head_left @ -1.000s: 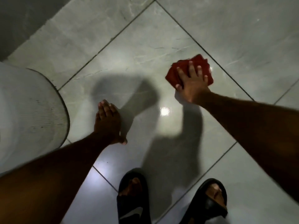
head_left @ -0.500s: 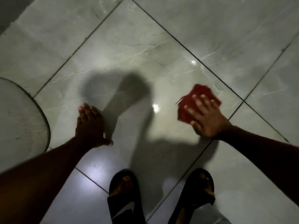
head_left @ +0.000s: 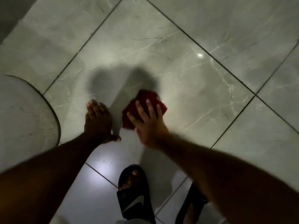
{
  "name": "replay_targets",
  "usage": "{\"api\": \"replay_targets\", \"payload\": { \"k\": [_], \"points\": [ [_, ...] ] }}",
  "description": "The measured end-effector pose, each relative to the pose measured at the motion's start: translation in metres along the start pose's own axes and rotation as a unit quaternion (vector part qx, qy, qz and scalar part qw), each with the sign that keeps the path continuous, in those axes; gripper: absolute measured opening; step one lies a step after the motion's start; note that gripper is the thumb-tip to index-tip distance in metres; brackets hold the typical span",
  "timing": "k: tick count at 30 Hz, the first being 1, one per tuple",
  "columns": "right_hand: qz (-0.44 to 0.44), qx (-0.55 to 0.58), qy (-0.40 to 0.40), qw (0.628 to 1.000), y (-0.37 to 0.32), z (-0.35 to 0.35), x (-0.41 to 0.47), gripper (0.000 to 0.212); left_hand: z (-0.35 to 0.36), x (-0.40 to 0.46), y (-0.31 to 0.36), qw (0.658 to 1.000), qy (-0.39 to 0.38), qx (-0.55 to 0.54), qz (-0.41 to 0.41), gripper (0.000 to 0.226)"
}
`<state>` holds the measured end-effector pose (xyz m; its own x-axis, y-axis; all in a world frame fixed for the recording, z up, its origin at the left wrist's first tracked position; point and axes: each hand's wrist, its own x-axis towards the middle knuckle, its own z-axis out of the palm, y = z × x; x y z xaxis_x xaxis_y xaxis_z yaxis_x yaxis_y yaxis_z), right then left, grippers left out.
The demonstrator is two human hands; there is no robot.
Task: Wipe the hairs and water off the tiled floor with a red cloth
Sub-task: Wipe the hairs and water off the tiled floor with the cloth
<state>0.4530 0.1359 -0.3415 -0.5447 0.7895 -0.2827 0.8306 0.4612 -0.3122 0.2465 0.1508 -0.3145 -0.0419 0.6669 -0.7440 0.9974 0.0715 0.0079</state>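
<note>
A crumpled red cloth (head_left: 146, 96) lies on the glossy grey tiled floor (head_left: 186, 81) near the middle of the view. My right hand (head_left: 149, 123) presses flat on the cloth with fingers spread, covering its near half. My left hand (head_left: 98, 122) rests palm down on the tile just left of the cloth, fingers together, holding nothing. A small wet glint shows at the cloth's right edge. Hairs are too fine to make out in this dim light.
A pale rounded object (head_left: 27, 120) fills the left edge, close to my left hand. My feet in black slides stand at the bottom, the left one (head_left: 134, 191) and the right one (head_left: 191, 206) partly under my forearm. Dark grout lines cross the tiles diagonally.
My right hand has swept the cloth from the far right back and leftward, ending close beside my left hand. The left hand has stayed planted on the tile.
</note>
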Motion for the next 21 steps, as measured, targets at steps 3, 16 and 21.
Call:
{"api": "replay_targets", "payload": {
  "k": [3,16,21],
  "points": [
    [0.069,-0.032,-0.017,0.997,0.085,-0.039,0.073,0.064,-0.001,0.001,0.000,1.000,-0.003,0.004,0.001,0.162],
    [-0.131,-0.037,-0.106,0.985,0.030,0.007,-0.082,0.064,-0.004,0.002,0.006,1.000,-0.008,0.023,-0.012,0.162],
    [0.002,-0.061,-0.065,0.996,0.136,-0.060,0.032,0.061,-0.006,0.000,0.003,1.000,-0.006,0.028,-0.011,0.163]
  ]
}}
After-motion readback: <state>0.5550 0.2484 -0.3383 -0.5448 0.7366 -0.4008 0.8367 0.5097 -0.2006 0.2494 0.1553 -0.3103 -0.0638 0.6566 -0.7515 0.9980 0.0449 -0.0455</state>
